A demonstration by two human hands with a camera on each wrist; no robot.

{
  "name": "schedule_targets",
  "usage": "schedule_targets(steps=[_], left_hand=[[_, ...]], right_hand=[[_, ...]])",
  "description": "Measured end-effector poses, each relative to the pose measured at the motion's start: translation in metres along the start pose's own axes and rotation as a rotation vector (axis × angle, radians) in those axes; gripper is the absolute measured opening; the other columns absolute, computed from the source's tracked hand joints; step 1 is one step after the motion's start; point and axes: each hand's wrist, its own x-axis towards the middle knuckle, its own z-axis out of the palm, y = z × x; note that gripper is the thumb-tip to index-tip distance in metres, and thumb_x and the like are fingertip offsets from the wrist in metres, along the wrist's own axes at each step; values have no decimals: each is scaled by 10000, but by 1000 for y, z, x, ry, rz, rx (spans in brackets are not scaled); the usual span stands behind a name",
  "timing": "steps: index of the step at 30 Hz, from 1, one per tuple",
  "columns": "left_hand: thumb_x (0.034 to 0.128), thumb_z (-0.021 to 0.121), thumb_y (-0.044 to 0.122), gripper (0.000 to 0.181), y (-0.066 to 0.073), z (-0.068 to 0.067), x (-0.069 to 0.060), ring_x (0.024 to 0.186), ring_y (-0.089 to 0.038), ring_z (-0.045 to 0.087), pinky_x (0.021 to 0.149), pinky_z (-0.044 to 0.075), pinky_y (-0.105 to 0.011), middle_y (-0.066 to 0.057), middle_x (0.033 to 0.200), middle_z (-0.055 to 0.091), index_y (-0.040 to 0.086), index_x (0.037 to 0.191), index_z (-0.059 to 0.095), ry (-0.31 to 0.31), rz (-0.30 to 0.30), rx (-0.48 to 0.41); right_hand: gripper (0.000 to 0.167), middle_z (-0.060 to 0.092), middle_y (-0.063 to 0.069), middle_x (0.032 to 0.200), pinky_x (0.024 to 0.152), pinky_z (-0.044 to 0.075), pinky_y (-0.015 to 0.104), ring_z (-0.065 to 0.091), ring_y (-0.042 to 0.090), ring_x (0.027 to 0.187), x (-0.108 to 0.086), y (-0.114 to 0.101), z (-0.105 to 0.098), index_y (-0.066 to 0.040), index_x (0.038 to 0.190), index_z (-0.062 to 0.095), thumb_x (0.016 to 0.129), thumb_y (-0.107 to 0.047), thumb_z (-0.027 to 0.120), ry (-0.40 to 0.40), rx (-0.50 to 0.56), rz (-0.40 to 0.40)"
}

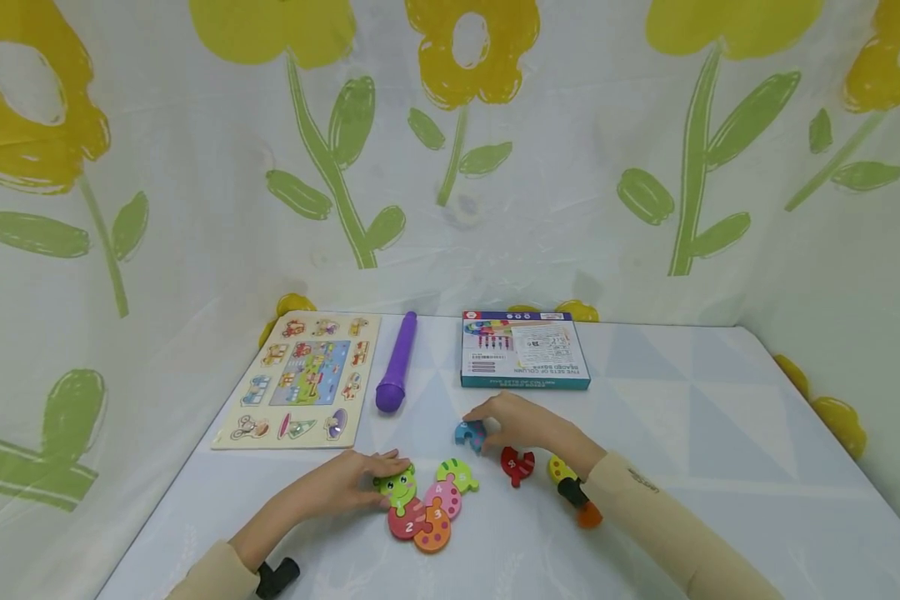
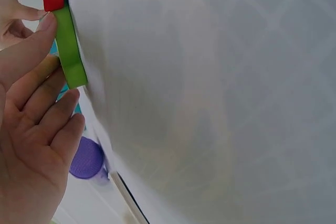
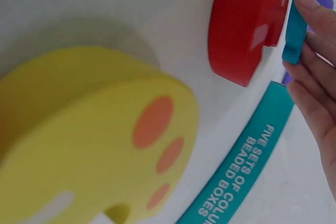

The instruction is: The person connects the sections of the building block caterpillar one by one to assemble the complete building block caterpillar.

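My left hand (image 1: 337,485) holds the green smiling head piece (image 1: 400,490) of a caterpillar number puzzle between thumb and fingers. Joined below it are a red piece marked 2 (image 1: 403,527), an orange 3 (image 1: 432,537), a pink 4 (image 1: 437,500) and a striped green piece (image 1: 459,475). To the right of these, my right hand (image 1: 523,421) pinches a blue puzzle piece (image 1: 467,434), whose edge shows as a blue-green strip (image 3: 295,30) in the right wrist view. A red piece marked 8 (image 1: 512,475) lies just below that hand.
Near the right wrist are a yellow spotted piece (image 1: 561,468) and an orange piece (image 1: 590,517), partly covered by the wrist device. Further back lie a wooden picture board (image 1: 367,350), a purple toy microphone (image 1: 399,362) and a flat box (image 1: 487,371). A flowered cloth (image 1: 532,250) hangs behind.
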Motion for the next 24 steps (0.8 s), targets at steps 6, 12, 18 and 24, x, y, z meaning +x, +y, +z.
schedule_targets(steps=[6, 12, 18, 24], left_hand=[[859, 721, 292, 558, -2, -2, 2, 1333, -221, 424, 1076, 371, -432, -38, 1418, 487, 170, 1375, 548, -14, 26, 28], [875, 710, 258, 572, -2, -3, 4, 1348, -206, 403, 1084, 360, -421, -20, 1443, 460, 162, 1404, 515, -36, 52, 17], [873, 713, 218, 589, -2, -4, 7, 1359, -182, 386, 1102, 337, -395, 14, 1456, 444, 156, 1417, 496, -55, 65, -14], [864, 720, 216, 582, -3, -4, 7, 1354, -181, 394, 1100, 342, -384, 16, 1445, 458, 149, 1405, 513, -49, 69, -26]], right_hand=[[467, 675, 12, 1194, 901, 528, 265, 615, 160, 1088, -16, -3, 0, -100, 1250, 660, 810, -181, 795, 46, -2, -1], [453, 677, 32, 1189, 874, 546, 277, 627, 179, 1068, -29, -10, 4, -84, 1241, 664, 812, -158, 791, 70, 6, 17], [452, 681, 39, 1181, 858, 546, 250, 632, 161, 1027, -38, -17, 6, -67, 1227, 670, 802, -151, 798, 77, 15, 31], [465, 682, 43, 1175, 790, 535, 179, 611, 137, 940, -46, -24, 11, -68, 1232, 668, 797, -157, 803, 72, 44, 56]])
